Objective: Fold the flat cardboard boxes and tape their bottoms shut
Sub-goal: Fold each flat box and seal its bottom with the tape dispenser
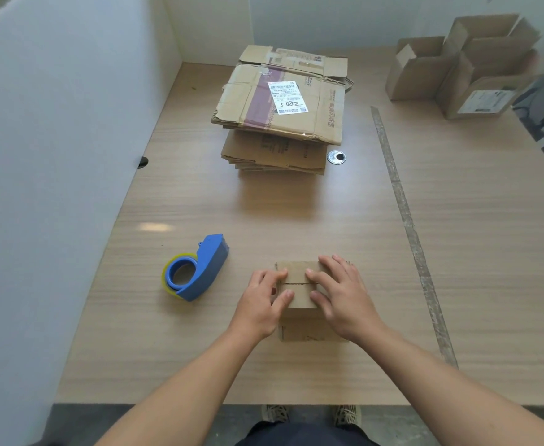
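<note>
Both hands lie on top of a small cardboard box (302, 329). The left hand (262, 304) has its fingers lightly bent, with thumb and fingertips pressing down on the two closed flaps (296, 272). The right hand (343, 296) lies flatter, fingers spread across the same flaps. Neither grip is wrapped round anything; both are pressing.

The box stands on the bench (296, 220) directly under the grip, flapped end up. The seam between the flaps runs side to side from one hand to the other. One side wall faces the person, below the wrists.

Near the left hand and apart from it, a blue tape dispenser (199, 268) lies on its side, its roll toward the bench edge. Well beyond the grip sits a stack of flat cardboard (280, 101), the top sheet bearing a white label. Far beyond the right hand stand folded boxes (457, 66), open tops up. A worn strip of tape (402, 201) runs along the bench on the right-hand side.
</note>
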A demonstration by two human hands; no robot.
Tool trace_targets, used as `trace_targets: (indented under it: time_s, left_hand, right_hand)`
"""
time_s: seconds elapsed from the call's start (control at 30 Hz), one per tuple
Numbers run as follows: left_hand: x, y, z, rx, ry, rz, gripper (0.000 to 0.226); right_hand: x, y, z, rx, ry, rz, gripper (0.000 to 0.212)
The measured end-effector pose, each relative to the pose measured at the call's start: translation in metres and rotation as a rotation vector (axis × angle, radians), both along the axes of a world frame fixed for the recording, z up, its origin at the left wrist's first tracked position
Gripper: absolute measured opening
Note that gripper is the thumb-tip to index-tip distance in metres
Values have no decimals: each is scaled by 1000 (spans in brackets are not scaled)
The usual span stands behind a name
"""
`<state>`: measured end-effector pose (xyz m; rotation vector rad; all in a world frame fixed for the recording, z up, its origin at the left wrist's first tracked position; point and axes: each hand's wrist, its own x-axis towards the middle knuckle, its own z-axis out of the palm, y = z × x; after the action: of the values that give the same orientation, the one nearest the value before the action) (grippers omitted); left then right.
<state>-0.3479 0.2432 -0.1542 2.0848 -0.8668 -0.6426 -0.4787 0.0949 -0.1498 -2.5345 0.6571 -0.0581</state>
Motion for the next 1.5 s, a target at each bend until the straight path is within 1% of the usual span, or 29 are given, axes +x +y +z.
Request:
trace_targets:
  time_s: [0.03, 0.1, 0.17, 0.2, 0.23, 0.27, 0.33, 0.37, 0.4, 0.47, 0.53, 0.63, 0.77, 0.87, 0.97, 1.03, 1.1, 1.17, 1.27, 1.3, 1.37, 1.43, 1.5]
  left_hand:
    - [5, 2, 3, 6, -21, -28, 35]
    - [21, 11, 7, 36, -146, -49, 37]
    - [45, 25, 12, 132, -364, 25, 46]
    - [59, 33, 14, 208, -474, 85, 52]
    - [72, 42, 17, 304, -544, 145, 57]
    - [83, 49, 19, 419, -568, 188, 62]
    - [102, 59, 18, 636, -505, 185, 68]
    - [108, 61, 14, 703, -444, 150, 70]
    - [113, 62, 8, 728, -380, 113, 71]
    - [116, 59, -2, 703, -265, 80, 72]
    - [113, 55, -10, 663, -216, 106, 71]
    - [109, 51, -15, 647, -236, 190, 68]
    - [104, 52, -19, 577, -225, 223, 64]
    - [103, 51, -18, 563, -226, 198, 66]
    - [100, 51, -15, 653, -264, 119, 76]
    - [97, 54, -11, 681, -302, 79, 76]
    - [93, 56, -4, 655, -342, 55, 75]
    - [88, 61, 6, 559, -363, 40, 75]
    - [82, 68, 28, 333, -355, 3, 73]
    - [81, 70, 35, 255, -391, -47, 71]
    - [78, 72, 47, 124, -498, -211, 69]
    - [77, 70, 54, 62, -606, -383, 70]
    - [73, 63, 60, 25, -678, -499, 70]
  right_hand:
    - [0, 0, -3, 7, -15, -15, 53]
    - [0, -1, -4, 26, -25, -28, 52]
    - [0, -2, -5, 26, -42, -23, 49]
    - [-1, -2, -6, 22, -48, -20, 48]
    - [-1, -2, -8, 16, -47, -19, 47]
    - [-1, -1, -9, 4, -49, -20, 47]
    - [-1, -1, -11, -29, -60, -21, 45]
    - [-1, 0, -11, -51, -61, -22, 43]
    - [-1, 1, -10, -82, -65, -22, 40]
    - [0, 2, -10, -162, -93, -11, 33]
    - [3, 6, -12, -203, -135, 1, 29]
    - [5, 7, -19, -120, -190, -20, 35]
    - [4, 4, -20, 2, -199, -40, 33]
    - [5, 4, -18, 34, -199, -46, 34]
    - [6, 4, -17, 43, -203, -42, 34]
    - [6, 4, -16, 46, -204, -52, 34]
    - [6, 4, -17, 50, -200, -55, 34]
    - [6, 3, -15, 54, -198, -58, 34]
    - [8, 4, -11, 106, -175, -86, 32]
    - [8, 3, -10, 124, -172, -99, 31]
    - [8, 2, -6, 174, -182, -121, 30]
    - [6, 1, 2, 245, -222, -134, 37]
    - [2, -1, 10, 339, -264, -124, 43]
